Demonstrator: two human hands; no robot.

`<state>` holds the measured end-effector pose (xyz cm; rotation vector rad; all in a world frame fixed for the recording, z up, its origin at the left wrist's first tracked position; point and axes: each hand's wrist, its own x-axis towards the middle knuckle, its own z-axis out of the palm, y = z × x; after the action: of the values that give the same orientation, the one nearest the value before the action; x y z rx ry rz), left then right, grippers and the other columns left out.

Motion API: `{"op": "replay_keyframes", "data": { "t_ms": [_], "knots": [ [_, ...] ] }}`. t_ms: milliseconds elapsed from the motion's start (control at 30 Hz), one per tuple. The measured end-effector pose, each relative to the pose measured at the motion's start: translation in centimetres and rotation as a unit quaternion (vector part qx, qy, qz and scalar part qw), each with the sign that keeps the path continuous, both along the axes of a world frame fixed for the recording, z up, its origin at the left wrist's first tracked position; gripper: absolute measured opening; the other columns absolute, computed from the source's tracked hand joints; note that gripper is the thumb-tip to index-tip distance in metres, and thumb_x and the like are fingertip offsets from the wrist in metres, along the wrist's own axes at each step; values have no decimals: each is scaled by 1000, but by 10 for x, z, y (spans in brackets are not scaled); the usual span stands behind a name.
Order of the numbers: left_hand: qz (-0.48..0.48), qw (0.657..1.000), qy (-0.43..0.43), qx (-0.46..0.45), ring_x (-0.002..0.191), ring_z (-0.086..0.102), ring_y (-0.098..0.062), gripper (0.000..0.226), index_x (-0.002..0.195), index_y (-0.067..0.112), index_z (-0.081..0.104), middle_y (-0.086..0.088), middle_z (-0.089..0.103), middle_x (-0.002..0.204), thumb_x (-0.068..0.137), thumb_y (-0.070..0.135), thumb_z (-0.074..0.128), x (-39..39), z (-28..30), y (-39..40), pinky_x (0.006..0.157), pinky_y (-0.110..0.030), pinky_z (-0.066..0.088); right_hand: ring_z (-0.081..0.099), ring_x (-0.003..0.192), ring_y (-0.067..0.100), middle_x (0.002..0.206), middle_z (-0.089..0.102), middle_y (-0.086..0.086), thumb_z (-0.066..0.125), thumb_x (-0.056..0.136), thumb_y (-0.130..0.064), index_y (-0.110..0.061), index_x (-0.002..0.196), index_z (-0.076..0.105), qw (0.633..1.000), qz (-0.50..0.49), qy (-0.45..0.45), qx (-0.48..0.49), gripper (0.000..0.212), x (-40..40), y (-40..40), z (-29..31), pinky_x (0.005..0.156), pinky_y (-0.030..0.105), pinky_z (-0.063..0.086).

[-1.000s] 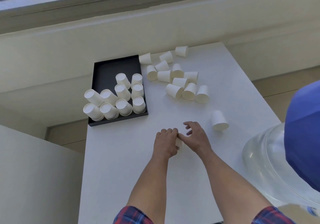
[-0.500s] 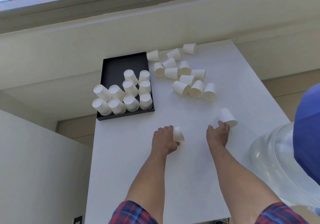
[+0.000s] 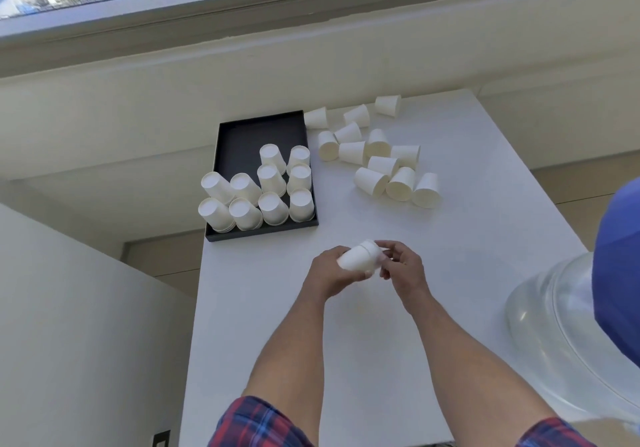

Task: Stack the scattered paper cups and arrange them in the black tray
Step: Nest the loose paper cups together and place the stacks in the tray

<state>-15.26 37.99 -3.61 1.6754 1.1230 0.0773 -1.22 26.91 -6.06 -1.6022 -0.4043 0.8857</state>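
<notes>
While a broad white table [image 3: 467,273] fills the middle of the view under a window ledge, a large clear plastic water jug [image 3: 554,336] sits at its right edge, partly hidden behind a blue shape close to the camera. Nothing lies between the hands and the black tray [image 3: 242,135], which sits at the table's far left corner. Its near half is packed with upside-down stacks of paper cups [image 3: 263,194], ten bases showing, some leaning out over the tray's left rim; its far half is bare. Just right of the tray, a loose cluster of scattered paper cups [image 3: 377,162] lies mostly tipped on their sides, several touching one another. Nearer the person, above the table, both hands meet around a short nested stack of white cups [image 3: 360,259] held sideways. The left hand [image 3: 329,273] wraps its fingers round the stack's narrow end, while the right hand [image 3: 401,270] pinches the wider rim end with thumb and fingertips. Plaid sleeves [image 3: 256,426] show at the bottom edge.
</notes>
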Motion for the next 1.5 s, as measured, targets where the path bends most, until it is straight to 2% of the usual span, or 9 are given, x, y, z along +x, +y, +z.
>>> {"op": "replay_keyframes", "data": {
  "t_ms": [300, 567, 733, 833, 1000, 1167, 1300, 1433, 1500],
  "knots": [
    [28, 986, -43, -157, 64, 76, -30, 62, 123, 31, 66, -4, 74, 113, 64, 36, 85, -18, 20, 14, 53, -26, 51, 43, 52, 22, 72, 60, 14, 62, 73, -7, -9, 102, 77, 985, 75, 154, 27, 33, -17, 10, 12, 51, 28, 31],
    [100, 990, -31, -91, 44, 59, -23, 59, 114, 19, 65, -6, 66, 110, 60, 38, 77, -29, 18, 20, 41, -25, 40, 57, 55, 14, 82, 73, 13, 68, 91, -9, -14, 112, 74, 994, 96, 17, -51, 22, -18, 27, 15, 50, 17, 42],
    [158, 985, -39, -60, 68, 62, -25, 61, 113, 20, 67, -1, 64, 114, 58, 44, 76, -34, 13, 27, 38, -19, 41, 70, 85, 23, 98, 69, 1, 66, 92, -21, -19, 130, 60, 982, -3, -99, -160, 38, 7, 37, 5, 81, 35, 55],
    [185, 981, -34, -43, 77, 63, -22, 56, 108, 22, 68, 4, 63, 107, 60, 49, 73, -33, 10, 32, 38, -19, 40, 68, 100, 26, 109, 68, 1, 66, 91, -25, -17, 137, 54, 972, -19, -114, -206, 48, 32, 43, 4, 97, 42, 52],
    [224, 973, -53, -24, 87, 63, -13, 38, 101, 26, 69, 10, 64, 99, 73, 50, 75, -24, 10, 50, 52, -23, 44, 71, 74, 17, 92, 70, -7, 75, 85, -31, -24, 114, 68, 987, -1, -110, -117, 30, 48, 55, 10, 70, 29, 49],
    [261, 958, -119, 11, 81, 63, -20, 36, 92, 25, 66, 10, 65, 93, 68, 52, 64, 1, 34, 81, 55, -24, 44, 70, 81, 18, 95, 71, -7, 73, 85, -29, -26, 96, 74, 976, -38, -192, -100, 11, 50, 88, 14, 75, 30, 55],
    [259, 956, -130, 36, 86, 66, -25, 39, 99, 26, 67, 9, 66, 98, 70, 53, 66, 10, 50, 113, 63, -38, 57, 64, 100, 25, 123, 59, 7, 65, 87, -20, -19, 112, 73, 945, -153, -198, -209, 27, 83, 98, 10, 80, 28, 48],
    [253, 956, -141, 49, 78, 62, -27, 34, 95, 27, 66, 5, 67, 97, 72, 51, 67, 8, 56, 134, 63, -38, 52, 70, 98, 29, 134, 59, 4, 66, 84, -21, -34, 140, 55, 957, -163, -114, -213, 58, 113, 92, 7, 89, 41, 57],
    [251, 956, -139, 56, 73, 59, -27, 38, 98, 23, 67, 2, 68, 96, 72, 50, 68, 5, 56, 139, 61, -36, 49, 74, 84, 25, 130, 55, -2, 66, 83, -17, -41, 148, 44, 968, -142, -77, -190, 72, 123, 93, 8, 78, 39, 59]
  ]
}}
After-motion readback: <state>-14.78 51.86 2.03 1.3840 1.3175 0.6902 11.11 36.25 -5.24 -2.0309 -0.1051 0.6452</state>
